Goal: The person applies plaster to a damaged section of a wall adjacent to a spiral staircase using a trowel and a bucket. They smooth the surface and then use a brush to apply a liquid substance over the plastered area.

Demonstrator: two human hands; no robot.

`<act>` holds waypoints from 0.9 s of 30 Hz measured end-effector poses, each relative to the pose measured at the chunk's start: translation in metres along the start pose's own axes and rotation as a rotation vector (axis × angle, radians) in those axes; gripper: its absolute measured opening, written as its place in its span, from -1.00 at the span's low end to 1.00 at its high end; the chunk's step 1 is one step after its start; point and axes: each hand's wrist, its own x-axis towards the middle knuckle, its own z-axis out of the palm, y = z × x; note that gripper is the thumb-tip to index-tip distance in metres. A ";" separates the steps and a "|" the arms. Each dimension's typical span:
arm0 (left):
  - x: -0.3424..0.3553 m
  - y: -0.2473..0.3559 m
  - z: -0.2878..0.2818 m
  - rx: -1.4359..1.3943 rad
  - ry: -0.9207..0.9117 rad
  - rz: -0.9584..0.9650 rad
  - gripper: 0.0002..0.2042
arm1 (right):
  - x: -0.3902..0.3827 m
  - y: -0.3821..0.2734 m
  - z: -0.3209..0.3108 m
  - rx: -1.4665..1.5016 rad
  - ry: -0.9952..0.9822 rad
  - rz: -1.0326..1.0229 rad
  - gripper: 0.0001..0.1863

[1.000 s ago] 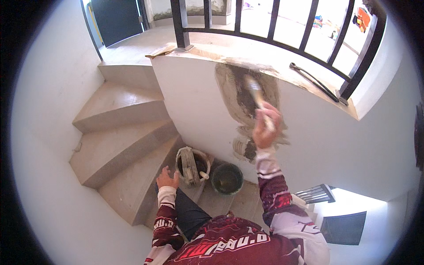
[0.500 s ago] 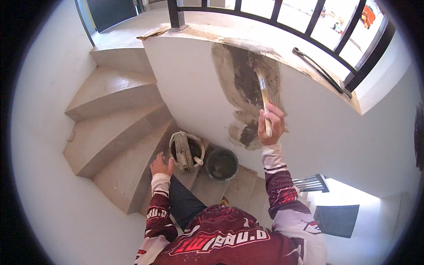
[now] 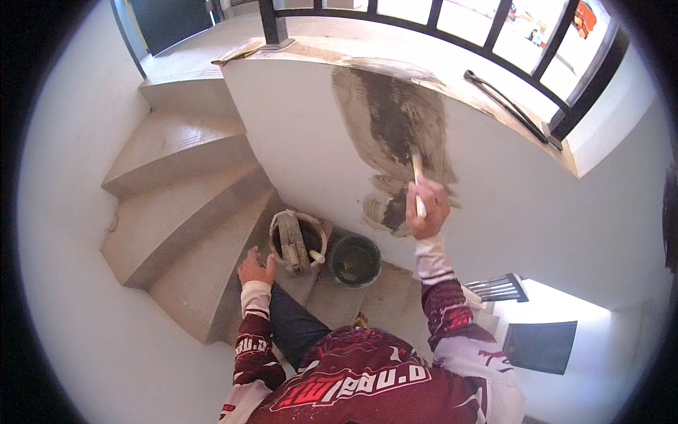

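Note:
My right hand (image 3: pixel 428 208) grips the pale wooden handle of a paintbrush (image 3: pixel 418 168), held up against the white wall. The brush's bristles are hard to make out against a dark grey wet patch (image 3: pixel 393 116) smeared with brush strokes. Over by my left knee, my left hand (image 3: pixel 256 268) hangs with its fingers apart, holding nothing. Close to it stands a mortar-crusted bucket (image 3: pixel 321 237) with a caked flat tool (image 3: pixel 290 237) laid across its top. Touching or nearly touching that bucket is a dark round bucket (image 3: pixel 356 261) with liquid inside.
Curved stair steps (image 3: pixel 191 169) climb on the left, and more steps drop away below the buckets. A black metal railing (image 3: pixel 424 28) runs along the ledge above the wall. On that ledge lies a long-handled dark metal tool (image 3: pixel 505 102).
My right hand has drawn the paintbrush downward over the grey patch, from its upper part to lower down. My left hand stays by the bucket.

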 end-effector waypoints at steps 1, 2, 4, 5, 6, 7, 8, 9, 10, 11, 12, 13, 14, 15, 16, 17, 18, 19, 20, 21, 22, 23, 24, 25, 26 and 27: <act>-0.001 -0.006 -0.001 0.023 0.008 0.002 -0.43 | 0.013 -0.005 0.007 0.040 0.035 -0.029 -0.73; -0.002 -0.006 0.002 0.033 0.010 0.012 -0.43 | 0.024 -0.008 0.009 0.064 0.068 -0.064 -0.73; -0.002 -0.002 0.003 0.029 -0.025 -0.005 -0.43 | 0.034 -0.016 0.018 0.111 0.125 -0.159 -0.75; -0.003 0.003 -0.003 0.015 -0.062 -0.033 -0.44 | 0.032 -0.016 0.019 0.136 0.149 -0.203 -0.75; -0.004 0.006 -0.004 0.002 -0.098 -0.062 -0.44 | 0.026 -0.013 0.017 0.132 0.144 -0.211 -0.75; -0.003 0.005 -0.002 0.008 -0.086 -0.049 -0.44 | 0.023 -0.009 0.015 0.126 0.141 -0.223 -0.74; -0.001 0.001 0.003 0.014 -0.073 -0.037 -0.43 | 0.019 -0.004 0.012 0.121 0.138 -0.236 -0.74; 0.000 -0.001 0.006 0.019 -0.059 -0.025 -0.43 | 0.010 0.003 0.006 0.071 0.093 -0.195 -0.74; -0.001 -0.002 0.006 0.025 -0.058 -0.025 -0.43 | -0.009 0.012 -0.002 0.029 0.049 -0.153 -0.74; -0.002 -0.003 0.003 0.030 -0.052 -0.028 -0.43 | -0.027 0.021 -0.009 -0.009 0.005 -0.115 -0.73; -0.001 -0.001 0.003 0.026 -0.048 -0.023 -0.43 | -0.045 0.029 -0.021 -0.057 -0.020 -0.063 -0.72; -0.002 -0.007 0.002 0.028 -0.037 -0.028 -0.43 | -0.066 0.031 -0.028 -0.089 -0.048 -0.005 -0.71; -0.002 -0.011 0.006 0.021 -0.032 -0.025 -0.43 | -0.085 0.032 -0.036 -0.109 -0.032 0.059 -0.71; -0.001 -0.013 0.008 0.016 -0.024 -0.025 -0.43 | -0.102 0.032 -0.041 -0.125 -0.015 0.123 -0.70; -0.001 -0.013 0.008 0.022 -0.028 -0.031 -0.43 | -0.102 0.026 -0.044 -0.143 0.004 0.190 -0.69; -0.001 -0.013 0.007 0.028 -0.033 -0.037 -0.43 | -0.098 0.024 -0.042 -0.108 -0.016 0.151 -0.70; 0.000 -0.012 0.007 0.035 -0.038 -0.043 -0.43 | -0.092 0.024 -0.036 -0.073 -0.036 0.111 -0.70; 0.001 -0.011 0.008 0.038 -0.046 -0.033 -0.43 | -0.076 0.016 -0.034 -0.048 -0.057 0.076 -0.71; 0.002 -0.013 0.008 0.048 -0.052 -0.032 -0.43 | -0.057 0.009 -0.023 -0.013 -0.044 0.048 -0.72; 0.003 -0.009 0.011 0.049 -0.060 -0.023 -0.44 | -0.032 0.006 -0.014 0.011 -0.029 0.014 -0.73; 0.005 -0.003 0.013 0.053 -0.059 -0.010 -0.44 | -0.009 0.004 -0.011 0.042 -0.013 -0.024 -0.71; 0.005 0.000 0.013 0.063 -0.054 -0.004 -0.44 | 0.005 0.000 -0.005 0.082 0.003 -0.060 -0.70; 0.004 0.001 0.012 0.074 -0.049 0.000 -0.44 | 0.012 -0.004 0.002 0.113 0.042 -0.102 -0.69; 0.005 -0.001 0.016 0.067 -0.052 0.012 -0.44 | 0.016 -0.006 0.007 0.138 0.076 -0.145 -0.69; 0.006 -0.002 0.021 0.060 -0.055 0.025 -0.44 | 0.016 -0.005 0.008 0.162 0.111 -0.189 -0.68; 0.007 -0.004 0.025 0.052 -0.059 0.038 -0.44 | 0.011 -0.004 0.004 0.155 0.106 -0.202 -0.68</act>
